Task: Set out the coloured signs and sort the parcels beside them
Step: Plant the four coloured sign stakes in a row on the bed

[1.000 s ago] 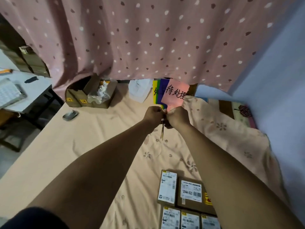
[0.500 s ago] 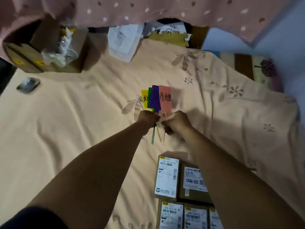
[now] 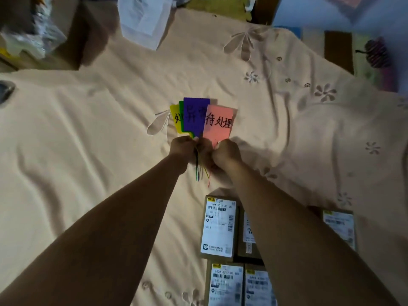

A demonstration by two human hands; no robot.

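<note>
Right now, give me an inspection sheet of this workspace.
Surface: beige sheet, wrinkled, flower embroidery.
Job's things: four signs fanned, none set out: yellow sign, green sign, purple sign, pink sign; parcels clustered near, labels up.
Clutter: open carton far left; white bag; dark object at left edge.
Hands: left hand and right hand grip the sign stems.
Cables: nothing seen.
Surroundings: blue wall far right.
</note>
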